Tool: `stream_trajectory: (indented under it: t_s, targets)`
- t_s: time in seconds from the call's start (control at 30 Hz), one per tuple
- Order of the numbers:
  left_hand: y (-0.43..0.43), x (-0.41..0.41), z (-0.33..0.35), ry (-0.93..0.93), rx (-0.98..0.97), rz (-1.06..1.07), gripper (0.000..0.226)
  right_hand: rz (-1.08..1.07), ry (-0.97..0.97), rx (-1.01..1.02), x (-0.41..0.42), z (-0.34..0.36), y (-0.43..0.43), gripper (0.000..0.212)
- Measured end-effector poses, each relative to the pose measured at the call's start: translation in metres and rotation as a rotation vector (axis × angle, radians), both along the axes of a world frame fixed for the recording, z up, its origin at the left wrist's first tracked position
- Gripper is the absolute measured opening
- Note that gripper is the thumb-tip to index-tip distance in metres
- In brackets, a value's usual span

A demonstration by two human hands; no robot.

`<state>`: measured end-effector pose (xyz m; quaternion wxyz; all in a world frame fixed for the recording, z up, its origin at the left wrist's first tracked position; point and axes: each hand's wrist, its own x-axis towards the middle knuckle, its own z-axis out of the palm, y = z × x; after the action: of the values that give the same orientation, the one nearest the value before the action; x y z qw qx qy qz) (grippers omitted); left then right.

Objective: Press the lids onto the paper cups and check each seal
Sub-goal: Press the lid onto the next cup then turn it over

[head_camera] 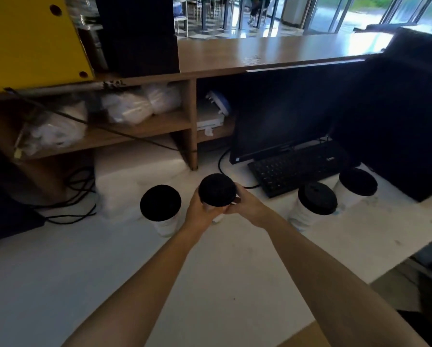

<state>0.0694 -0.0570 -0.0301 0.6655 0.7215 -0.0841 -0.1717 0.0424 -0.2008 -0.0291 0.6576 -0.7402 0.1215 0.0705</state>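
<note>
Several white paper cups with black lids stand on the white counter. Both hands hold the middle cup, whose black lid faces the camera. My left hand wraps the cup's left side below the lid. My right hand grips its right side, fingertips at the lid's rim. The cup's white body is mostly hidden by my fingers. Another lidded cup stands just left. Two more lidded cups, one near and one farther, stand to the right.
A black keyboard and dark monitor sit behind the right-hand cups. Wooden shelves hold white plastic bags at the back left. Black cables trail at the left. A dark box stands at the right.
</note>
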Motion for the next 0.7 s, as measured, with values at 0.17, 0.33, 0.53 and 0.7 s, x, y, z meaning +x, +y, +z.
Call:
stream_trajectory:
  t_s: [0.17,0.33,0.53,0.7]
  targets:
    - [0.003,0.009,-0.015,-0.022,0.041,-0.035,0.078,-0.025,0.006,0.01,0.0,-0.005,0.004,0.08]
    - [0.005,0.009,-0.016,-0.008,0.114,-0.045,0.077,-0.055,0.042,-0.052,-0.001,0.0,0.009,0.075]
    - [0.002,-0.019,-0.01,0.374,0.364,-0.078,0.05,-0.068,0.191,-0.164,-0.036,0.016,-0.008,0.062]
    - [-0.021,-0.036,0.005,0.45,0.307,-0.252,0.048,-0.039,0.362,-0.122,-0.088,0.029,-0.055,0.041]
